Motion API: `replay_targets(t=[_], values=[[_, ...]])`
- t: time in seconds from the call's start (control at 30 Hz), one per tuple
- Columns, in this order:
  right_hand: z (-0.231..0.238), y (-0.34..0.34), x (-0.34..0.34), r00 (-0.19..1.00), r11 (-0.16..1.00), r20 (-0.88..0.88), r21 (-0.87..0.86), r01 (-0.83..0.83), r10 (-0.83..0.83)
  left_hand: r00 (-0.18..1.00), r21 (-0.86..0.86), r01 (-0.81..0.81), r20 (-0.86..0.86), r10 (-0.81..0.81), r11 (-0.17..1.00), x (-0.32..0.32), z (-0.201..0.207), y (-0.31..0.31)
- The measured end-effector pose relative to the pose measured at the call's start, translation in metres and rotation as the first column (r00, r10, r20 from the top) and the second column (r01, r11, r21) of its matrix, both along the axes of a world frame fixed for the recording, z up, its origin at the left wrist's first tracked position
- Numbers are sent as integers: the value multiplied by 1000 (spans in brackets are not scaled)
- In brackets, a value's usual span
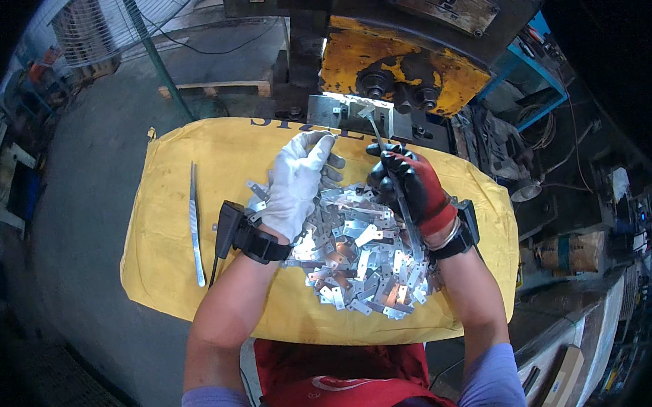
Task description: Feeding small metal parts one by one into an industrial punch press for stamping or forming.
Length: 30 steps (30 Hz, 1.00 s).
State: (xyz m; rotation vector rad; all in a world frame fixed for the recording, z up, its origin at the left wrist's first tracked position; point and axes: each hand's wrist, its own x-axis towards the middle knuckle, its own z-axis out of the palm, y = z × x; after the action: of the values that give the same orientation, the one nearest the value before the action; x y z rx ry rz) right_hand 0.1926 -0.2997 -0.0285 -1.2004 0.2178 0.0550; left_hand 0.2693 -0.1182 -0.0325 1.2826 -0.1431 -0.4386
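My left hand (302, 176), in a white glove, is above the far left part of a pile of small flat metal pieces (367, 264). Thumb and fingers are closed together; whatever they may pinch is too small to make out. My right hand (408, 183), in a red and black glove, grips long metal tweezers (402, 208). The tweezers' tips reach forward to the lit metal die (383, 119) of a press, by a small bright piece there. The pieces in the pile have holes and lie jumbled on a yellow sheet (168, 247).
A second pair of tweezers (195, 226) lies on the yellow sheet at the left. The press's worn yellow block (407, 64) with large bolts overhangs the die. A green post (154, 53) and a wooden pallet (218, 89) stand beyond. Blue metal shelving (532, 90) is at right.
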Motion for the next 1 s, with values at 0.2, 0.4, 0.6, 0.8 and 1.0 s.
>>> replay_targets(t=[0.2, 0.4, 0.6, 0.8, 1.0], values=[[28, 34, -26, 994, 994, -90, -86, -63, 55, 999, -21, -30, 27, 30, 999, 0, 3, -4], [28, 31, -33, 983, 962, -66, -203, -181, 171, 1000, -140, -15, -12, 13, 990, 9, -5, 2], [34, 31, -42, 983, 975, -94, -149, -168, 155, 997, -124, -74, -16, 72, 990, 7, -4, -1], [18, 5, -23, 1000, 996, -8, -85, -21, 21, 995, -35, -97, 27, 98, 995, 6, 0, 0], [2, -6, -3, 999, 992, 20, 118, -43, 41, 998, -14, -53, 26, 53, 999, 5, -1, -1]])
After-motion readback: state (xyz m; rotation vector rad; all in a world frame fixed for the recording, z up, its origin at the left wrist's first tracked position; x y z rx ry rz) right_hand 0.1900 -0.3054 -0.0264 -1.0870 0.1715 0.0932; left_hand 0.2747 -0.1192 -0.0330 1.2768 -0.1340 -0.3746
